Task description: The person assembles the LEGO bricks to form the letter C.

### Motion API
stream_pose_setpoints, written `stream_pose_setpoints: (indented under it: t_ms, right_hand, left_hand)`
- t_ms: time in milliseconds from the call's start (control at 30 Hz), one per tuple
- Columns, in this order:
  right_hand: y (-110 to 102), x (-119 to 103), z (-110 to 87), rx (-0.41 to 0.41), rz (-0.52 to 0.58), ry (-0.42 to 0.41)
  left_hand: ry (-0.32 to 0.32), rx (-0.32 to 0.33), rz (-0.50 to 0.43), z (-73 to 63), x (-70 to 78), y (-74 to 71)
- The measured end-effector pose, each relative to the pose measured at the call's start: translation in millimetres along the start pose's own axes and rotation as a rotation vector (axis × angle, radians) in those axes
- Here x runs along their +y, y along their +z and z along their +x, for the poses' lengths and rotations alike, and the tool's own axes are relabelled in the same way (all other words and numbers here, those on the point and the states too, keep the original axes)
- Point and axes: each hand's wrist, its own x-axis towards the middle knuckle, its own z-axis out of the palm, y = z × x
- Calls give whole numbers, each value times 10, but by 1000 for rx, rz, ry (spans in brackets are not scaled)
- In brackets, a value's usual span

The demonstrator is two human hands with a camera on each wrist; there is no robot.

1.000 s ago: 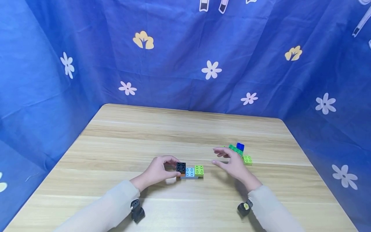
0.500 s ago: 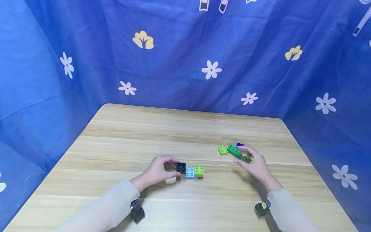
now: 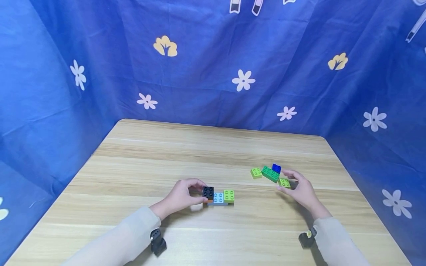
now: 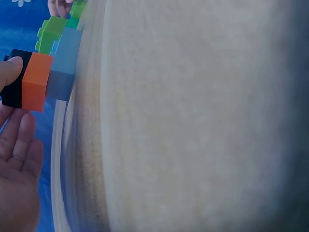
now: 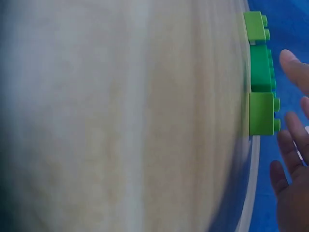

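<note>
My left hand (image 3: 181, 195) pinches a black toy building brick (image 3: 208, 191) between thumb and fingers. That brick is stacked on an orange brick (image 4: 36, 82), which sits at the left end of a light blue brick (image 3: 218, 198). On the blue brick's right end is a lime green brick (image 3: 229, 195). Over to the right, my right hand (image 3: 301, 190) is spread with nothing in it, thumb and fingers apart around a loose lime brick (image 3: 284, 183). In the right wrist view its fingers hover above that brick's studs (image 5: 276, 124).
Beside the right hand's brick lie a long green brick (image 3: 270, 173), a dark blue brick (image 3: 276, 168) and another lime brick (image 3: 256, 172). All rest on a wooden table (image 3: 199, 236). A blue patterned cloth (image 3: 206, 74) hangs behind and at both sides.
My right hand has moved right, passing over the loose bricks to the rightmost lime brick, leaving the others uncovered. The left hand and its stack have stayed in place.
</note>
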Motion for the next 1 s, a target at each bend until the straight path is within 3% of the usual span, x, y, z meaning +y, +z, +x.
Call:
stream_pose_setpoints:
  t_ms: [433, 800, 1000]
  right_hand:
    - [-37, 59, -37, -85, -70, 103]
    - [-23, 35, -60, -32, -13, 113]
    - [62, -79, -63, 0, 68, 61]
  left_hand:
    - [3, 8, -3, 4, 1, 11]
    - [1, 10, -4, 0, 4, 17]
    - [-11, 13, 2, -1, 5, 13]
